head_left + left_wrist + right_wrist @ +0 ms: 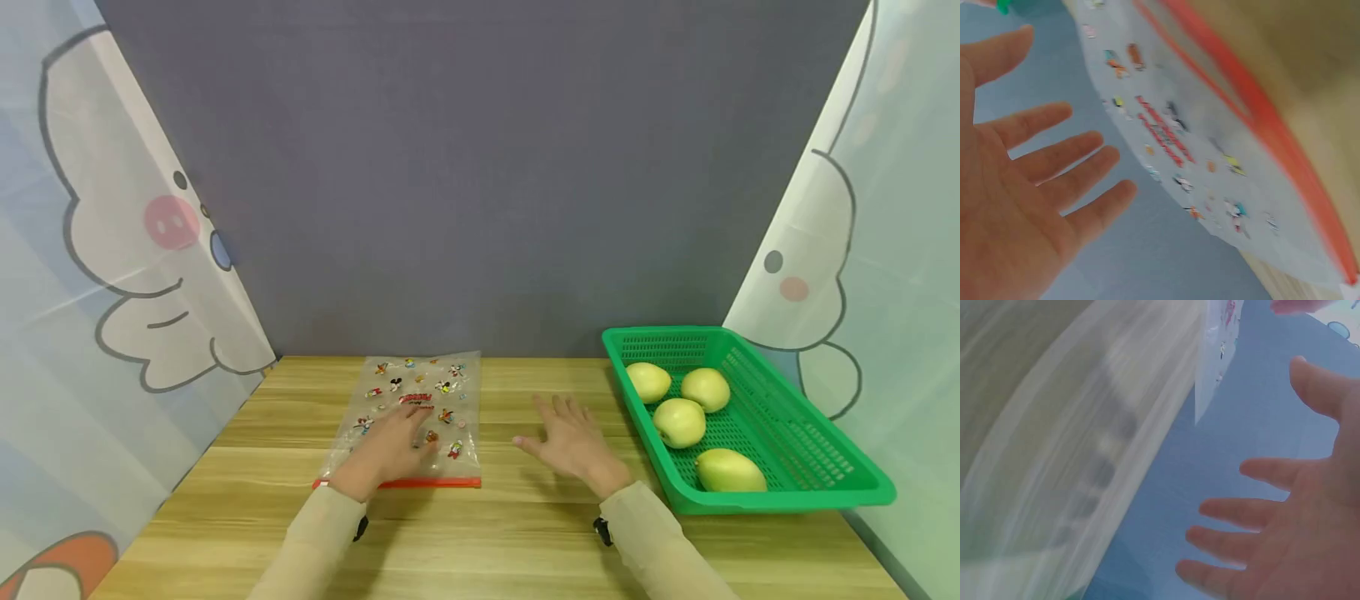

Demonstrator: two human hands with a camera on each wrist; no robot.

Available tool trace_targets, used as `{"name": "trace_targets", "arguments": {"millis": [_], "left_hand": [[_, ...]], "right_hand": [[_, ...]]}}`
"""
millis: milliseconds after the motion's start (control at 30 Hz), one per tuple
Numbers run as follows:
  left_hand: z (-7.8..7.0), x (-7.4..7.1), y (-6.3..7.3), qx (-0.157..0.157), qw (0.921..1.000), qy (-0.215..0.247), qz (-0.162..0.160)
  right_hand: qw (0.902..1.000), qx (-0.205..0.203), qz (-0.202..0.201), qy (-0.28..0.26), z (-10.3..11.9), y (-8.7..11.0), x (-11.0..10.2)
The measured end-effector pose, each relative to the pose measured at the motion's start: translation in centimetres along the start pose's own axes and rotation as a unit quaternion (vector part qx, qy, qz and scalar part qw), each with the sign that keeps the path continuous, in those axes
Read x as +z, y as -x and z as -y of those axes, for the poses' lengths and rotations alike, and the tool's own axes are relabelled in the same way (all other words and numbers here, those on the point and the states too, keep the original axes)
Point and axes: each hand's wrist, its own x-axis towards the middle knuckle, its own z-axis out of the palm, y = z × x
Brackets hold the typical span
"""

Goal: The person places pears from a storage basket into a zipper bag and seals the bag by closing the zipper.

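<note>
A clear plastic zip bag (427, 383) printed with cartoon figures lies flat on the wooden table, its red zip edge (442, 482) toward me. Over the bag hovers my left hand (392, 446), fingers spread and holding nothing; the left wrist view shows a gap between the palm (1016, 194) and the bag (1166, 125). To the right of the bag, my right hand (573, 446) hangs above bare wood with its fingers apart, also holding nothing. In the right wrist view the fingers (1235, 512) are extended, and a corner of the bag shows beyond them.
At the right stands a green plastic basket (817, 450) with several yellow-green fruits, among them a round one (679, 422) and a longer one (730, 472). A grey panel (480, 183) rises behind the table (247, 467). Cartoon-printed curtains (112, 333) hang on both sides.
</note>
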Motion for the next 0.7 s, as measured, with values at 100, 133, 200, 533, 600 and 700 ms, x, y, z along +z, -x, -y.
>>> {"name": "trace_targets", "arguments": {"millis": [100, 133, 200, 533, 600, 700], "left_hand": [[0.4, 0.3, 0.4, 0.001, 0.9998, -0.005, 0.017], [0.6, 0.5, 0.5, 0.002, 0.9997, -0.007, 0.021], [1.0, 0.7, 0.8, 0.002, 0.9995, -0.010, 0.030], [1.6, 0.5, 1.7, -0.020, 0.9947, 0.021, 0.099], [1.5, 0.4, 1.8, -0.028, 0.9926, 0.033, 0.114], [1.6, 0.2, 1.9, -0.035, 0.9902, 0.051, 0.125]], "right_hand": [[0.9998, -0.001, 0.005, -0.019, 0.0, -0.1, 0.4], [0.9996, 0.001, 0.009, -0.028, -0.1, -0.1, 0.5], [0.9985, 0.001, 0.014, -0.054, 0.0, -0.2, 0.8], [0.9924, -0.016, 0.022, -0.120, 0.7, -0.6, 1.3], [0.9914, -0.015, 0.023, -0.128, 0.8, -0.7, 1.4], [0.9899, -0.019, 0.024, -0.139, 0.9, -0.9, 1.6]]}}
